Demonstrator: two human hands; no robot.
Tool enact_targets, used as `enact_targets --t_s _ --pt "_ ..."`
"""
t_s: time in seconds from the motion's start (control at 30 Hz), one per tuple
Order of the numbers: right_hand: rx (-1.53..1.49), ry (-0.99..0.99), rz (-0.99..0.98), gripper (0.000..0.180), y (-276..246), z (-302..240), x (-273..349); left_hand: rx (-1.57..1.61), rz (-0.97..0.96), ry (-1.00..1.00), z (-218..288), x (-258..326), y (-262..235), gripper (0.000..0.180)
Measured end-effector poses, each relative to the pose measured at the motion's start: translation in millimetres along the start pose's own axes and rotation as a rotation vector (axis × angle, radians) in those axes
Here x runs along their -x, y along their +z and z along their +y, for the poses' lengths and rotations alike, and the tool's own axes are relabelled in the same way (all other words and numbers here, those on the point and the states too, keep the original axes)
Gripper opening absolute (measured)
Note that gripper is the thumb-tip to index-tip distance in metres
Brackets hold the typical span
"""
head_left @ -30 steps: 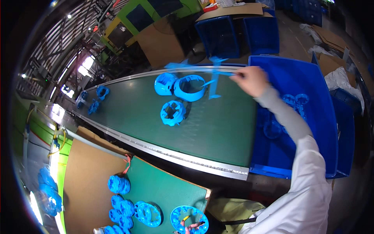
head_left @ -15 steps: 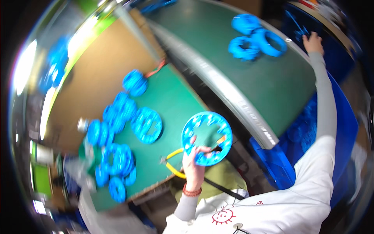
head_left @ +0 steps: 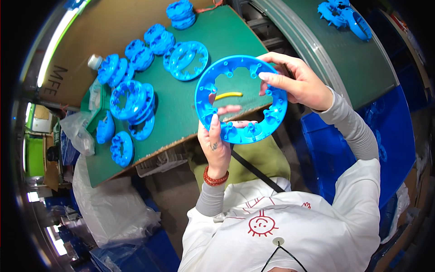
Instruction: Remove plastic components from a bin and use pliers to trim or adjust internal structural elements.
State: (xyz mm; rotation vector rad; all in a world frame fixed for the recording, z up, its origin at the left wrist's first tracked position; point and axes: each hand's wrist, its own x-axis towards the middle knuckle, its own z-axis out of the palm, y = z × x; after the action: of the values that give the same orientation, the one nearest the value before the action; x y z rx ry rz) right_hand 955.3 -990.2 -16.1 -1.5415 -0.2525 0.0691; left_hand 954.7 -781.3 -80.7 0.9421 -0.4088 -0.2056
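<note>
A blue plastic ring (head_left: 202, 97) with posts and notches along its inner edge is held up in front of me, over the table's near edge. My left hand (head_left: 216, 145) grips its lower left rim, thumb on the near face and some fingers showing through the opening. At the upper right rim my right hand (head_left: 301, 84) is closed on the same ring, thumb on the face. A yellow curved handle (head_left: 229, 95) shows through the ring; the rest of that tool is hidden, and I cannot tell whether it lies on the table.
Several stacked blue rings (head_left: 129, 100) stand on the green table (head_left: 181, 113) at left, beside a cardboard panel (head_left: 122, 22). Right of it runs a green conveyor (head_left: 335, 59) with more blue parts (head_left: 346, 18). A blue bin (head_left: 324, 154) stands at right, a plastic bag (head_left: 108, 204) at lower left.
My right hand has come back from the dark blue bin at the far right and taken hold of the ring. The ring has risen slightly, and the view has shifted.
</note>
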Motion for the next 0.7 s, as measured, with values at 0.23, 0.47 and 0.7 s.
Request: enact_targets --t_s 0.23,0.47,0.7 --pt "-0.063 0.127 -0.017 0.037 77 15 10 0.692 -0.117 0.008 -16 42 -14 0.12" --pt "0.414 -0.139 0.26 0.025 119 33 77 0.729 -0.037 0.141 8 54 -23 0.114" --pt "0.783 -0.185 0.126 0.019 168 67 94 0.626 0.07 0.272 11 65 -30 0.104"
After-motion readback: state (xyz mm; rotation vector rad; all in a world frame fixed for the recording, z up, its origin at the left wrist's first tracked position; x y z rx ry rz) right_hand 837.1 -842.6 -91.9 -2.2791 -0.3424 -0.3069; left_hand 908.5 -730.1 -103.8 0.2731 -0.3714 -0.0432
